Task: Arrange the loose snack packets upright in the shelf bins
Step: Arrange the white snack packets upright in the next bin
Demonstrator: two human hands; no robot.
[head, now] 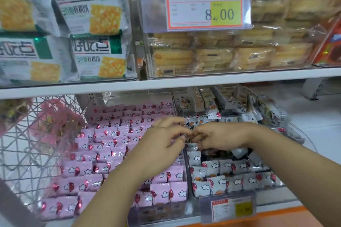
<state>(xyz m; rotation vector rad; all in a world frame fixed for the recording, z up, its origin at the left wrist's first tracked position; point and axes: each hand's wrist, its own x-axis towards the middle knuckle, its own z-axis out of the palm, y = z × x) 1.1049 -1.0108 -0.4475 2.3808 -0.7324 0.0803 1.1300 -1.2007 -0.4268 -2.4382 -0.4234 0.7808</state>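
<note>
While left hand [166,145] and right hand [223,137] meet curled, tip to tip, over the clear divider [185,164], blur hides whether they clamp a packet; a slip could drop one among the pink packets [114,134]. Loose grey-white packets [245,114] lie jumbled at the back of the right bin [265,189]: glossy, slippery film pillows with zigzag crimps, so a brush from the forearm [295,171] may topple the upright rows [230,168].

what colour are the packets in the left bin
The packets are pink with white clouds and red balloons, head view.
</note>
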